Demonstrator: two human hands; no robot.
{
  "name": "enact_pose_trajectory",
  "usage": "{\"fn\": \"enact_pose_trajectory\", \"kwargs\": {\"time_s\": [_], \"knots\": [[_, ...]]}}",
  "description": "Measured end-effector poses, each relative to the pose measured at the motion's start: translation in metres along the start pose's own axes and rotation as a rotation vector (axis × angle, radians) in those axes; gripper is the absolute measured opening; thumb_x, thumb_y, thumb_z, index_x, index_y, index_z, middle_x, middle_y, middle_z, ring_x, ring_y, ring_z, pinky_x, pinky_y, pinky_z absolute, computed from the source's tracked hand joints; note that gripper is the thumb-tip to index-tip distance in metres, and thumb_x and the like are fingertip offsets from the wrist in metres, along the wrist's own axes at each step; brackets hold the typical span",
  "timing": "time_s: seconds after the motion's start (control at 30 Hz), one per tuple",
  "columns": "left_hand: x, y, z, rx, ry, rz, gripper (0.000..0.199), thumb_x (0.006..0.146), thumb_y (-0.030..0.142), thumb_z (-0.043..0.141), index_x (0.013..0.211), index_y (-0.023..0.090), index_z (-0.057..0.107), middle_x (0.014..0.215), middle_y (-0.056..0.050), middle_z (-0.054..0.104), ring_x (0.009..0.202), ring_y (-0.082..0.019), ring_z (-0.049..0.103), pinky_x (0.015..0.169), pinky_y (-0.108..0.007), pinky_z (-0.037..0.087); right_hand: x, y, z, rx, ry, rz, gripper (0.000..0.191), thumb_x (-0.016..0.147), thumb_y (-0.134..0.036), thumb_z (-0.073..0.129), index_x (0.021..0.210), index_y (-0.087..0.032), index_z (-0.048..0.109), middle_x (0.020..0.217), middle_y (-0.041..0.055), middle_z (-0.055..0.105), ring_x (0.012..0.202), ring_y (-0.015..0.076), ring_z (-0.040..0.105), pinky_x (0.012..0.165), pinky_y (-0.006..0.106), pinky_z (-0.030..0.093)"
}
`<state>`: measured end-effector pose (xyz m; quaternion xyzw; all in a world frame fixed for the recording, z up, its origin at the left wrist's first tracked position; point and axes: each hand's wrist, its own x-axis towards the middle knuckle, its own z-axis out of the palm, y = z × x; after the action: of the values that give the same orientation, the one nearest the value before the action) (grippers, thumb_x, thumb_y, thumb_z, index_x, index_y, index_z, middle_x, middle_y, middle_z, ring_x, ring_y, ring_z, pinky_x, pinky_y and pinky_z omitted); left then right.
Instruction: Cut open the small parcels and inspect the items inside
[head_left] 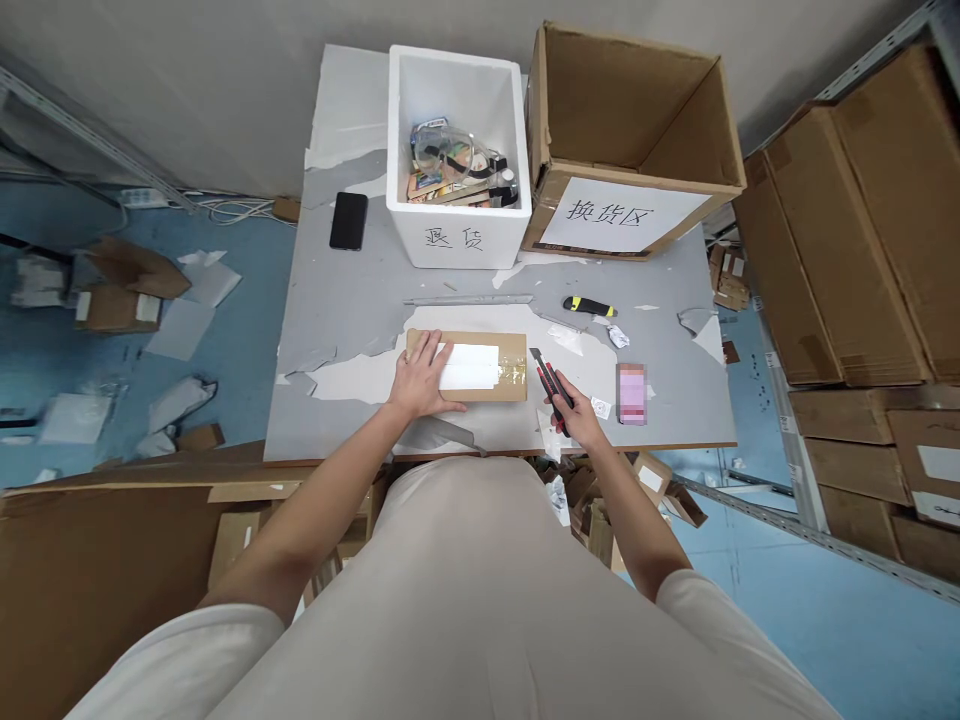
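A small cardboard box (pixel 514 350) with a white label and clear tape at its right end lies flat near the table's front edge. My left hand (pixel 421 380) rests on the box's left end, fingers spread over the top and thumb along the front side. Just right of the box, my right hand (pixel 574 405) grips a red and black utility knife (pixel 553 385), its tip pointing up and left, apart from the box. A yellow and black utility knife (pixel 589 306) lies farther back on the table.
A white foam box (pixel 457 240) with assorted goods and a large open carton (pixel 637 180) stand at the back. A black phone (pixel 349 221) lies at left, a pink pack (pixel 632 394) at right. Paper scraps litter the grey table (pixel 322 320). Stacked cartons (pixel 844 240) fill the right shelf.
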<state>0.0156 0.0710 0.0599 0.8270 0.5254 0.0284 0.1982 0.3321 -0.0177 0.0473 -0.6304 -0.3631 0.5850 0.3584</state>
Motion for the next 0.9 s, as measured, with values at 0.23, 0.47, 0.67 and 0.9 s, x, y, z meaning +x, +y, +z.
{"fn": "enact_pose_trajectory", "kwargs": {"time_s": [0.23,0.47,0.67,0.9], "knots": [[-0.001,0.002,-0.001,0.016,-0.019,-0.019,0.123,0.05,0.071,0.073,0.149,0.018,0.024,0.158,-0.017,0.012,0.144,-0.043,0.008,0.111,-0.057,0.016,-0.002,0.002,-0.001,0.031,-0.057,0.014,0.078,0.079,-0.051,0.063,0.147,-0.03,0.032,0.087,0.0011,0.065,0.045,0.007,0.053,0.036,0.022,0.044],[0.0,0.002,0.0,-0.025,0.002,-0.024,0.123,0.05,0.071,0.073,0.149,0.018,0.025,0.158,-0.017,0.013,0.143,-0.043,0.009,0.111,-0.057,0.016,0.003,-0.007,-0.002,-0.03,-0.098,0.015,0.077,0.08,-0.049,0.062,0.148,-0.029,0.031,0.084,0.0002,0.063,0.044,0.0072,0.053,0.036,0.021,0.044],[-0.001,0.004,0.001,-0.032,0.003,-0.093,0.126,0.048,0.071,0.074,0.15,0.018,0.022,0.157,-0.018,0.015,0.144,-0.041,0.009,0.107,-0.056,0.026,0.003,-0.015,-0.021,-0.126,-0.225,0.012,0.074,0.081,-0.045,0.062,0.147,-0.027,0.034,0.07,-0.0037,0.06,0.039,0.006,0.048,0.035,0.02,0.041],[-0.001,0.005,0.0,0.019,-0.028,-0.092,0.127,0.049,0.073,0.072,0.15,0.017,0.019,0.157,-0.018,0.014,0.144,-0.04,0.009,0.105,-0.056,0.03,0.008,-0.023,-0.03,-0.227,-0.327,0.007,0.069,0.084,-0.044,0.059,0.147,-0.027,0.034,0.072,-0.0031,0.058,0.04,0.0054,0.046,0.036,0.019,0.037]]}}
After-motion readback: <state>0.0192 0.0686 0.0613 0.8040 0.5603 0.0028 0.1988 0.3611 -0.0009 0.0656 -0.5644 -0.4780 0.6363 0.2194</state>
